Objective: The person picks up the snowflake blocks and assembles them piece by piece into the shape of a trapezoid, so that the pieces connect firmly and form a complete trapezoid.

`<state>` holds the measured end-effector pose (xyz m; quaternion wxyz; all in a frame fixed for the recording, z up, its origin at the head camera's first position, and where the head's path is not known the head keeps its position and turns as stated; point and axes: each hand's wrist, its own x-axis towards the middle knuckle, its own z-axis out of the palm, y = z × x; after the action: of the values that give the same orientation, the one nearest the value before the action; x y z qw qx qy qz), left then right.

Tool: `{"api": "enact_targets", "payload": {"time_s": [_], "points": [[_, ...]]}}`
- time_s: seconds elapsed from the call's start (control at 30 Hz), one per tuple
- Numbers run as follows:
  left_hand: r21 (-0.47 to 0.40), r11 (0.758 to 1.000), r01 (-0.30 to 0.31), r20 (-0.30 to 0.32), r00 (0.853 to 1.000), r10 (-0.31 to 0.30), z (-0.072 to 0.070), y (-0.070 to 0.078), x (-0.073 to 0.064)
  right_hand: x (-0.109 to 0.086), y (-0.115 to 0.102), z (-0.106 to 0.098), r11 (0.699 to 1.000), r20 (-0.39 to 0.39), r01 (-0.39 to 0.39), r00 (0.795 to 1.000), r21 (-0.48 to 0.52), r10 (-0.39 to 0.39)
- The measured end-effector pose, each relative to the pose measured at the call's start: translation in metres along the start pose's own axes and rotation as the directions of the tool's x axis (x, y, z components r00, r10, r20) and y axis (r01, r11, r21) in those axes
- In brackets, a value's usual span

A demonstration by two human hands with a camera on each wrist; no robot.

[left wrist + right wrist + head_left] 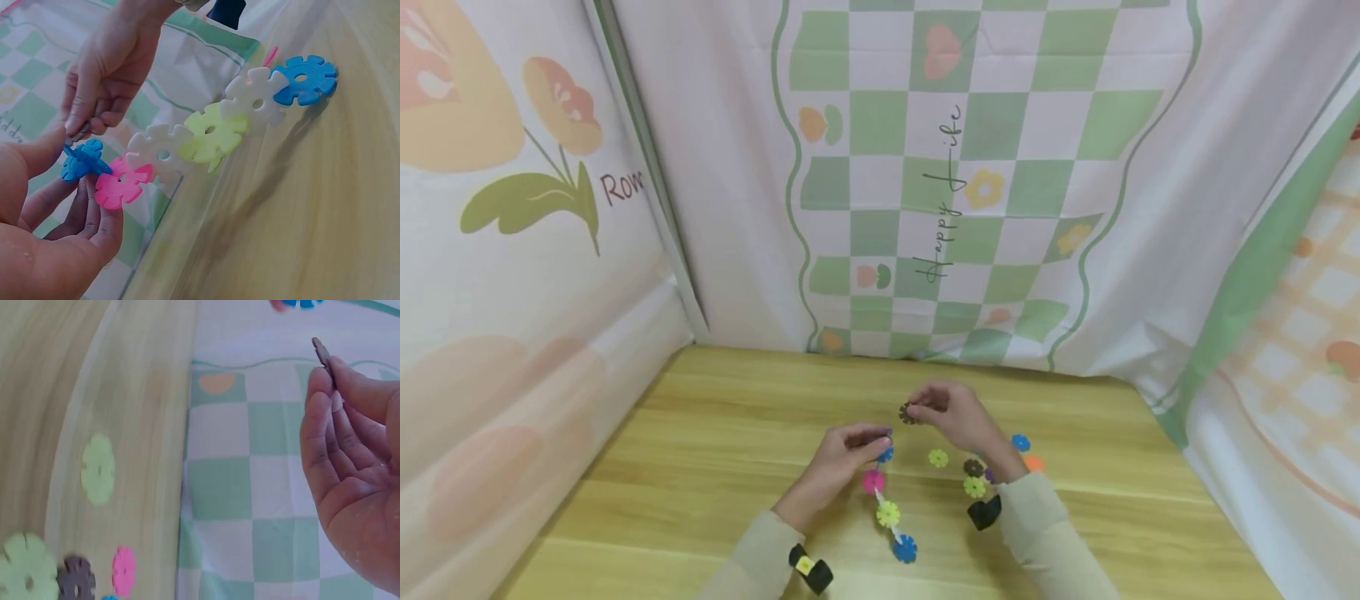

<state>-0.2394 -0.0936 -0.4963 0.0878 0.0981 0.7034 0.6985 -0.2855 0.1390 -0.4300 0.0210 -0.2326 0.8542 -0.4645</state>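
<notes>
My left hand (842,458) grips one end of a chain of interlocked plastic snowflake discs. At that end is a blue disc (81,159); a pink disc (124,183), a white disc (161,149), a yellow-green disc (214,133), another white one and a far blue disc (306,80) follow, trailing toward the body. My right hand (955,412) pinches a dark brown disc (907,413) between thumb and forefinger, seen edge-on in the right wrist view. In the head view this brown disc is slightly beyond the left fingertips, apart from the chain.
Loose discs lie on the wooden table (760,392) near the right forearm: a yellow-green disc (937,457), a brown disc (973,467), a blue disc (1020,442), an orange disc (1033,463) and a pink disc (124,570). A checked curtain (940,208) hangs behind.
</notes>
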Motion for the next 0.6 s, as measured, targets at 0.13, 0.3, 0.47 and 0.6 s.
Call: {"api": "enact_targets", "payload": {"time_s": [0.13,0.3,0.47,0.6], "points": [[0.014,1.000,-0.009,-0.003,1.000,0.009,0.000,0.001,-0.001,-0.002,-0.007,0.007,0.998,-0.034,0.037,0.999,0.059,-0.035],[0.038,0.999,-0.019,-0.001,1.000,0.019,0.001,0.003,-0.003,-0.002,-0.006,0.013,0.993,-0.043,0.098,0.995,0.064,-0.095],[0.035,0.999,-0.024,0.009,1.000,0.024,0.002,0.004,-0.003,-0.002,-0.009,0.015,0.990,-0.014,0.125,0.992,0.072,-0.124],[0.052,0.997,-0.056,-0.009,0.998,0.057,0.003,0.004,-0.004,-0.002,-0.014,0.018,0.988,-0.007,0.139,0.990,0.068,-0.138]]}}
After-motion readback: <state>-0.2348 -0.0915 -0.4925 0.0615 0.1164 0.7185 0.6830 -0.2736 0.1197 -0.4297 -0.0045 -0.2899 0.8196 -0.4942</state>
